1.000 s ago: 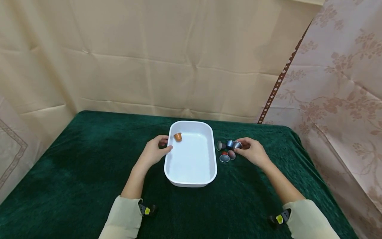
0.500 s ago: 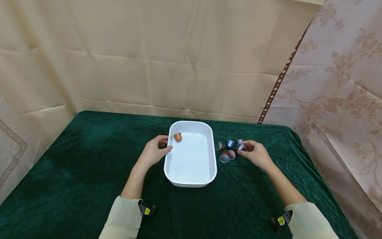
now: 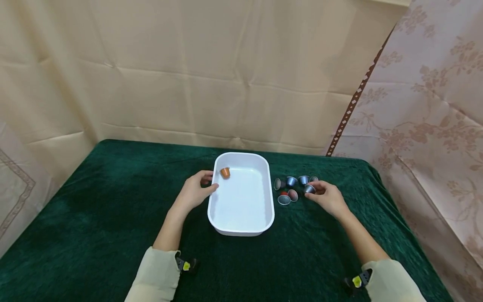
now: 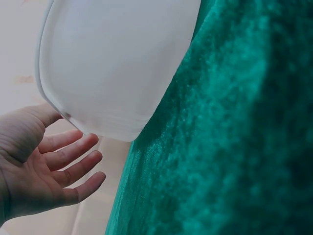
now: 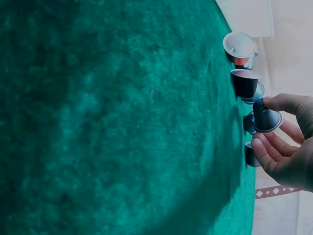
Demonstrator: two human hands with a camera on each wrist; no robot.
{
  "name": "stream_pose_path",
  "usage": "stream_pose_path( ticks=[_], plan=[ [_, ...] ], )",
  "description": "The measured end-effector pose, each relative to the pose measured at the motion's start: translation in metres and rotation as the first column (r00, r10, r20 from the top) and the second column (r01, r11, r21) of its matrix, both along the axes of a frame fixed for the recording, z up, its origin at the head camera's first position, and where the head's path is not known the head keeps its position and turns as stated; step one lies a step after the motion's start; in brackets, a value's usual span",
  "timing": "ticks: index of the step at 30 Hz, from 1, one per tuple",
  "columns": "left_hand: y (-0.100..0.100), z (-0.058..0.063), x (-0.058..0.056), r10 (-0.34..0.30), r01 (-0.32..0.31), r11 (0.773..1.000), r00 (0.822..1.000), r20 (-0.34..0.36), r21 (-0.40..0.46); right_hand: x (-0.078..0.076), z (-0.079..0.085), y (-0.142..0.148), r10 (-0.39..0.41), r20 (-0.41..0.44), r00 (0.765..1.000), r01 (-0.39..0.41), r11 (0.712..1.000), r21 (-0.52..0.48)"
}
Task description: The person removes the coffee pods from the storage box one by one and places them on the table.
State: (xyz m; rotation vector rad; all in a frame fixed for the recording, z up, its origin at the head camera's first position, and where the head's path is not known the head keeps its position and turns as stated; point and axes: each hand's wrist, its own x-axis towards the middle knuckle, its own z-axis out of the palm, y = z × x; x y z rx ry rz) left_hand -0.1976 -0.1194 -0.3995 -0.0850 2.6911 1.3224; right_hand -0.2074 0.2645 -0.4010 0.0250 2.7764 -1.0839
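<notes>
My left hand (image 3: 195, 191) holds the left rim of a white rectangular tray (image 3: 241, 233), thumb over the edge and fingers outside it. In the left wrist view the fingers (image 4: 78, 159) spread below the tray's rim. An orange coffee capsule (image 3: 225, 173) lies in the tray's far left corner. Right of the tray, my right hand (image 3: 328, 198) pinches a dark grey coffee capsule (image 5: 267, 119) between thumb and fingers, lid facing up in the head view. Beside it are a blue capsule (image 3: 303, 180) and another capsule (image 3: 314, 179), partly hidden by the fingers.
Between tray and right hand lie more capsules: another blue one (image 3: 291, 181), a dark one on its side (image 3: 278, 184), a silver-lidded red one (image 3: 284, 200) and a pink-lidded one (image 3: 292, 195). Dark green cloth (image 3: 113, 209) covers the table. A beige curtain (image 3: 188, 75) hangs behind.
My right hand has drawn the grey capsule right and toward me, away from the other capsules, uncovering the blue one and one behind. My left hand and the tray stay put.
</notes>
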Motion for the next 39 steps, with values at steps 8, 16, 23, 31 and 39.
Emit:
stream_pose_path(
  ticks=[8,16,23,31,39],
  plan=[
    [-0.001,0.000,0.000,-0.002,0.002,1.000,1.000,0.003,0.003,-0.001,-0.005,0.001,0.009,0.001,1.000,-0.009,1.000,0.009],
    [-0.001,0.000,0.000,-0.003,0.003,1.000,1.000,-0.002,0.002,-0.002,-0.006,-0.001,0.004,0.010,1.000,-0.004,1.000,0.005],
    [-0.001,0.000,0.000,0.006,-0.006,1.000,1.000,0.001,-0.004,-0.004,-0.010,-0.004,0.017,-0.005,1.000,-0.017,1.000,0.018],
    [0.000,-0.001,0.000,0.005,-0.005,1.000,1.000,0.000,0.003,-0.006,-0.015,-0.003,0.032,-0.029,0.999,-0.032,0.999,0.027],
    [-0.001,-0.001,0.000,0.004,-0.004,1.000,1.000,0.006,0.003,-0.008,-0.016,-0.004,0.043,-0.032,0.999,-0.042,0.999,0.033]
  ],
)
